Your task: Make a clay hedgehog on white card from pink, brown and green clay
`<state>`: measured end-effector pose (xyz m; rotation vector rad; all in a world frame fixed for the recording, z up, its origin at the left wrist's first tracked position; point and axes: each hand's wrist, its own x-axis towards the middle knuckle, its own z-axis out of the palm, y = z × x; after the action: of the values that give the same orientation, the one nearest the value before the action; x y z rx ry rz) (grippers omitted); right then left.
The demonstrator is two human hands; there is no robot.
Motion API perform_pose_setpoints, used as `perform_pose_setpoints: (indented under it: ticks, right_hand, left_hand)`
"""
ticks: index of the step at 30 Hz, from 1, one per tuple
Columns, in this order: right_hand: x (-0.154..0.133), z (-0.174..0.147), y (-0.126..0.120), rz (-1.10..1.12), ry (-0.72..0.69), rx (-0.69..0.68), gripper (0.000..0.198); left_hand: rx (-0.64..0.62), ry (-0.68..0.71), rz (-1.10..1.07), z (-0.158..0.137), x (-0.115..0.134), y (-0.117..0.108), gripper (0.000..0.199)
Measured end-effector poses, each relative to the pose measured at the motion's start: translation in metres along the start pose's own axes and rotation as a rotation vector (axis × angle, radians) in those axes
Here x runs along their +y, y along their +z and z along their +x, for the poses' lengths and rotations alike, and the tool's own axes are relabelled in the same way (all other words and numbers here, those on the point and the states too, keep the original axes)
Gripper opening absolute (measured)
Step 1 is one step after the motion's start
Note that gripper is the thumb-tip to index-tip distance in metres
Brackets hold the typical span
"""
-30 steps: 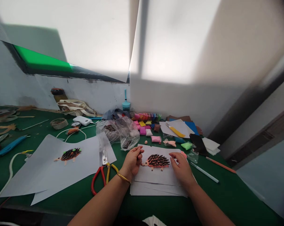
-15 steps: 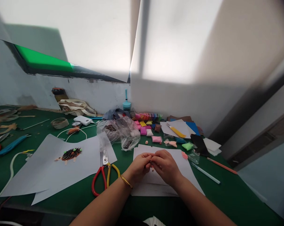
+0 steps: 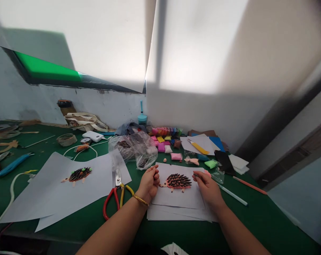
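A clay hedgehog [image 3: 178, 181] with dark spines and an orange body lies on a stack of white paper [image 3: 176, 203] on the green table. My left hand [image 3: 149, 183] rests curled at the paper's left edge, just beside the hedgehog's snout; what is inside the fist is hidden. My right hand [image 3: 207, 187] sits at the hedgehog's tail end, fingertips pinched on what looks like a thin dark piece. A second hedgehog [image 3: 78, 174] with coloured dots lies on a larger sheet to the left.
Red and yellow scissors [image 3: 115, 194] lie left of my wrist. A crumpled plastic bag [image 3: 135, 148], coloured clay packets [image 3: 165, 140] and a yellow cutter [image 3: 199, 148] sit behind. A pen [image 3: 233, 196] and orange pencil [image 3: 249, 186] lie right; a blue cutter [image 3: 13, 164] far left.
Half a second ago both hands met over the hedgehog and covered it. They have since parted, left hand back to the left, right hand to the right, and the hedgehog shows again.
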<state>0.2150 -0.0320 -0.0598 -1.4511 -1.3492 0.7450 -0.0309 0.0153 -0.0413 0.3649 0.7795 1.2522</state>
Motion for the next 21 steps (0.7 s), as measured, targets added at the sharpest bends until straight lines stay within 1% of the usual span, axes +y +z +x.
perform_pose_setpoints:
  ticks: [2,7,10,16,21]
  right_hand:
    - [-0.001,-0.004,0.001,-0.001,-0.008,-0.010,0.037]
    - [-0.007,-0.006,0.000,-0.204,-0.074,-0.001,0.027]
    - [-0.009,-0.006,-0.003,-0.252,-0.101,-0.014,0.025]
    - [-0.010,-0.015,-0.006,-0.333,-0.114,-0.127,0.018]
    - [-0.015,-0.020,-0.009,-0.415,-0.250,-0.216,0.018]
  left_hand:
    - [-0.005,0.000,0.009,-0.001,0.000,0.001,0.017]
    - [-0.010,0.007,0.033,-0.003,0.000,0.003,0.018]
    - [-0.012,0.006,0.037,-0.002,0.000,0.003,0.018]
    - [-0.013,-0.007,0.043,-0.002,0.000,0.003,0.017]
    - [-0.023,-0.004,0.050,-0.002,0.000,0.002,0.018]
